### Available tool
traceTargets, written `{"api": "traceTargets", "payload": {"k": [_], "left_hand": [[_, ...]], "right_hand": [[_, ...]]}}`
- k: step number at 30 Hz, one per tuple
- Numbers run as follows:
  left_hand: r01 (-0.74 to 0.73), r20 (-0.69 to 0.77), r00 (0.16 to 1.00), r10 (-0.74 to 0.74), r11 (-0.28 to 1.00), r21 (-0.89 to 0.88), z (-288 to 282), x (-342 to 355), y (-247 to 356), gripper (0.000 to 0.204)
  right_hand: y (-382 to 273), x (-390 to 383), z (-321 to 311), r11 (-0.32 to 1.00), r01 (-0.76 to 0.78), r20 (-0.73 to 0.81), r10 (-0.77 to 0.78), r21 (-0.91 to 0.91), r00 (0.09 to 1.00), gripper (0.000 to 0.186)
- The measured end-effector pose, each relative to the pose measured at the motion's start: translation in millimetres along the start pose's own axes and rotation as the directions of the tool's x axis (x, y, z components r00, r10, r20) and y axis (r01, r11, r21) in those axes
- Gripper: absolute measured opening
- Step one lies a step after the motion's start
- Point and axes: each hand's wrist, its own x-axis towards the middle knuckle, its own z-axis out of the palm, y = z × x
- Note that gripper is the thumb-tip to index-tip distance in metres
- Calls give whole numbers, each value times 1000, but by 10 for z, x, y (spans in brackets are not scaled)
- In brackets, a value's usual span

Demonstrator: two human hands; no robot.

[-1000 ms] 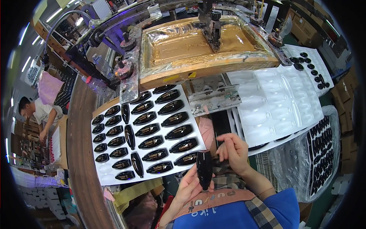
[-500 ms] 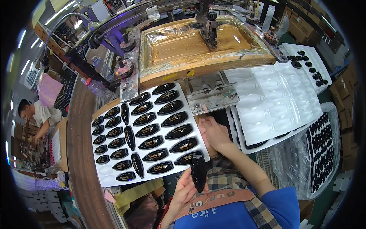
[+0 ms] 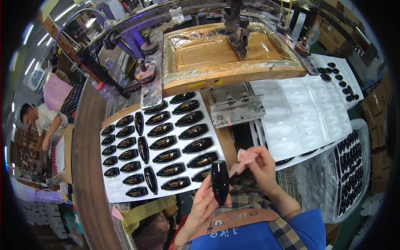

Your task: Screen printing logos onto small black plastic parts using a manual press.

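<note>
At the far left a person [image 3: 41, 121] in a pale shirt bends over another worktop, much as before. Right of the brown worktop [image 3: 87, 158] edge lies a white tray [image 3: 125, 191] filled with glossy black oval pieces, unchanged since the earlier frames. Nearer the body, the left hand [image 3: 204, 204] has its fingers closed round a black piece [image 3: 219, 181], holding it upright just below the tray's near corner; half a second ago it was held slightly lower and further left, so it has risen a little. Just to its right, the right hand [image 3: 262, 166] pinches a pink cloth [image 3: 241, 160] between thumb and fingers, the cloth touching or just beside the piece's upper side. Half a second ago this hand was stretched up toward the tray's edge; it has since drawn back to the piece. Above them the wooden printing frame [image 3: 233, 58] with its amber screen stays put. Further right, a tray of clear blisters [image 3: 300, 116] lies empty-looking, and at the far right a bag [image 3: 354, 166] holds more black pieces.
</note>
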Motion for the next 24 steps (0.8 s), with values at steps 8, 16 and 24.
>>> {"api": "traceTargets", "payload": {"k": [8,16,24], "left_hand": [[19,-108,994,8,970,243,267,106,-138,67],[15,-194,980,36,967,254,214,91,-275,59],[9,-231,972,47,971,239,234,101,-256,65]], "right_hand": [[-315,-90,36,926,232,248,-159,-300,956,19],[-309,-147,-9,799,446,349,-316,-403,882,21],[-275,-155,-15,762,480,338,-356,-435,871,22]]}}
